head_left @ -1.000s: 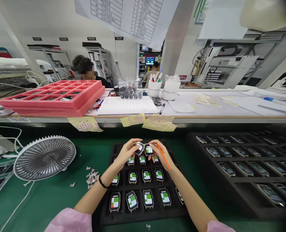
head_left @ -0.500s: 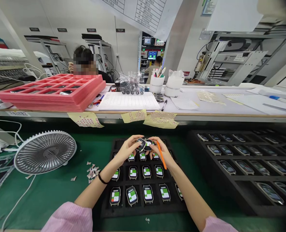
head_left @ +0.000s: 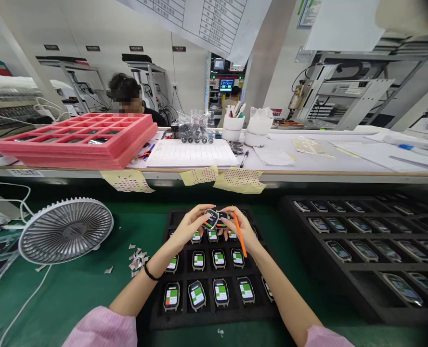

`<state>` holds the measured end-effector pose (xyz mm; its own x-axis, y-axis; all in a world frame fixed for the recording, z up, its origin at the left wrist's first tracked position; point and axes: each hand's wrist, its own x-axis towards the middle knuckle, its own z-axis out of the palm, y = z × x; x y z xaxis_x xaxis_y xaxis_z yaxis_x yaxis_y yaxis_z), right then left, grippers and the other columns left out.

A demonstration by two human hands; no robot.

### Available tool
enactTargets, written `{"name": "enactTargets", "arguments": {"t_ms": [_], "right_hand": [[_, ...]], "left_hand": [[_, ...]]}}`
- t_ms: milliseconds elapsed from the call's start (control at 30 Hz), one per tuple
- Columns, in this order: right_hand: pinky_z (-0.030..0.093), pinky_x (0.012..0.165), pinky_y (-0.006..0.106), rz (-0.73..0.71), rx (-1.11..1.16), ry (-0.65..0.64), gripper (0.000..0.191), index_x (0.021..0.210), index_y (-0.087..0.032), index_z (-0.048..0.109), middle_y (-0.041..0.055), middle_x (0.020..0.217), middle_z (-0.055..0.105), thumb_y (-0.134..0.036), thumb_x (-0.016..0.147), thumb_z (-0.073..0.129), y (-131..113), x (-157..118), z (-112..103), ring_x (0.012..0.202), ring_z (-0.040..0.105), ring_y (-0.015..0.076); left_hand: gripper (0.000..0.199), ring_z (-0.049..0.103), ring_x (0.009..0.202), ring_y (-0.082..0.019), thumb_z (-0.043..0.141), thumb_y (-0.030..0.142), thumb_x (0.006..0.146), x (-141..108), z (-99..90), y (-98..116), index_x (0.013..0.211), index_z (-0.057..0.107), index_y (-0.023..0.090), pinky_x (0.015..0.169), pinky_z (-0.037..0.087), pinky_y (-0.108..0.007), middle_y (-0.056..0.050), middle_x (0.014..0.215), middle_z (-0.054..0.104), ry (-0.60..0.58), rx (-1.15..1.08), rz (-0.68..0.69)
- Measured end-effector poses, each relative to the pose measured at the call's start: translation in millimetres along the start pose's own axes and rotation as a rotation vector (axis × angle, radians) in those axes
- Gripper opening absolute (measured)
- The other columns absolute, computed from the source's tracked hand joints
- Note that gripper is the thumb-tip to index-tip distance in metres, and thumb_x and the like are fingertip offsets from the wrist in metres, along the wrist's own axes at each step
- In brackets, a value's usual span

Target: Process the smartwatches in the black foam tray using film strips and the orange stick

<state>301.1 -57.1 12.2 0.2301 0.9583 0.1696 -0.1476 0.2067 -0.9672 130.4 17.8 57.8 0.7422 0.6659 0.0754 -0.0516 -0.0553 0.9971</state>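
My left hand [head_left: 189, 226] is shut on a smartwatch [head_left: 211, 219] with a tilted screen. My right hand [head_left: 239, 232] grips a second smartwatch [head_left: 221, 220], and an orange stylus [head_left: 240, 237] runs through its fingers. The two watches nearly touch above a black foam tray [head_left: 208, 320]. That tray holds rows of similar watches, each with a green, white and red screen. My fingers hide the top row. A black band circles my left wrist, and pink sleeves cover both forearms.
A larger black tray [head_left: 354, 284] of watches lies to the right, and a white desk fan [head_left: 65, 231] and paper scraps [head_left: 136, 258] to the left. Beyond the bench edge stand a red foam tray [head_left: 76, 144] and a ruled sheet [head_left: 191, 153]. A co-worker [head_left: 127, 94] sits behind them.
The watch in my left hand has turned, so its coloured screen now faces up more. Both hands stay together, and the view has shifted only slightly.
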Motion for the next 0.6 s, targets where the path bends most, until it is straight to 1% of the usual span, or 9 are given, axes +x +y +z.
{"name": "enactTargets", "arguments": {"t_ms": [67,133,167,200,233,333,367,533,600], "right_hand": [[0.048,0.039,0.022,-0.006,0.019,-0.007,0.026,0.096,-0.023,0.056,0.0013,0.096,0.057,-0.038,0.078,0.067,0,0,0,0.051,0.059,0.0087],[0.049,0.04,0.022,-0.014,0.056,-0.026,0.023,0.097,-0.023,0.056,0.0009,0.092,0.059,-0.036,0.08,0.065,-1,-1,0,0.052,0.06,0.0099],[0.049,0.04,0.023,-0.019,0.079,-0.037,0.021,0.097,-0.023,0.056,0.0008,0.09,0.059,-0.036,0.082,0.063,-2,-1,1,0.053,0.061,0.0108],[0.048,0.04,0.023,-0.024,0.104,-0.05,0.02,0.098,-0.023,0.055,0.0008,0.088,0.06,-0.035,0.083,0.062,-2,-2,1,0.053,0.062,0.0117],[0.048,0.039,0.022,-0.03,0.131,-0.061,0.019,0.098,-0.023,0.055,0.0006,0.086,0.061,-0.034,0.084,0.061,-3,-2,1,0.054,0.062,0.0126],[0.047,0.038,0.022,-0.042,0.184,-0.083,0.018,0.099,-0.023,0.054,0.0,0.082,0.061,-0.032,0.085,0.059,-5,-2,0,0.055,0.064,0.0146],[0.047,0.038,0.022,-0.044,0.188,-0.084,0.018,0.1,-0.023,0.054,0.0001,0.083,0.061,-0.032,0.085,0.059,-5,-2,0,0.056,0.064,0.0147],[0.049,0.04,0.022,-0.037,0.131,-0.055,0.021,0.099,-0.023,0.055,0.0017,0.092,0.059,-0.033,0.083,0.062,-3,-1,1,0.058,0.064,0.0131],[0.05,0.042,0.022,-0.037,0.102,-0.054,0.024,0.101,-0.024,0.055,0.0023,0.096,0.057,-0.034,0.082,0.063,-1,0,1,0.06,0.064,0.0129]], "left_hand": [[0.044,0.058,0.091,-0.017,0.062,0.034,0.082,-3,-2.6,4,0.123,0.053,0.021,0.056,0.046,-0.019,-0.008,0.12,0.057,-0.073,-0.009,0.027],[0.053,0.055,0.104,-0.02,0.069,0.026,0.078,-6,-6.5,8,0.127,0.05,0.024,0.072,0.05,-0.023,-0.007,0.123,0.056,-0.163,-0.037,0.055],[0.057,0.054,0.108,-0.021,0.071,0.023,0.077,-7,-8.5,9,0.129,0.049,0.025,0.079,0.049,-0.025,-0.007,0.123,0.056,-0.2,-0.06,0.064],[0.059,0.053,0.109,-0.021,0.072,0.021,0.075,-8,-10.4,11,0.129,0.049,0.025,0.083,0.048,-0.027,-0.006,0.122,0.057,-0.223,-0.086,0.071],[0.061,0.054,0.107,-0.021,0.073,0.021,0.074,-9,-12.1,12,0.13,0.049,0.025,0.083,0.048,-0.027,-0.006,0.121,0.057,-0.231,-0.112,0.077],[0.062,0.058,0.098,-0.019,0.074,0.023,0.074,-9,-14.4,12,0.13,0.049,0.025,0.075,0.048,-0.026,-0.007,0.118,0.059,-0.219,-0.145,0.093],[0.062,0.058,0.097,-0.019,0.075,0.022,0.073,-8,-14.2,12,0.13,0.049,0.025,0.074,0.049,-0.026,-0.007,0.118,0.058,-0.207,-0.139,0.098],[0.058,0.054,0.108,-0.02,0.071,0.02,0.076,-4,-9.8,7,0.129,0.048,0.025,0.086,0.047,-0.028,-0.006,0.12,0.057,-0.122,-0.045,0.098],[0.056,0.055,0.104,-0.019,0.068,0.023,0.08,-3,-8.6,5,0.131,0.046,0.024,0.08,0.048,-0.025,-0.006,0.119,0.057,-0.089,-0.004,0.086]]}}
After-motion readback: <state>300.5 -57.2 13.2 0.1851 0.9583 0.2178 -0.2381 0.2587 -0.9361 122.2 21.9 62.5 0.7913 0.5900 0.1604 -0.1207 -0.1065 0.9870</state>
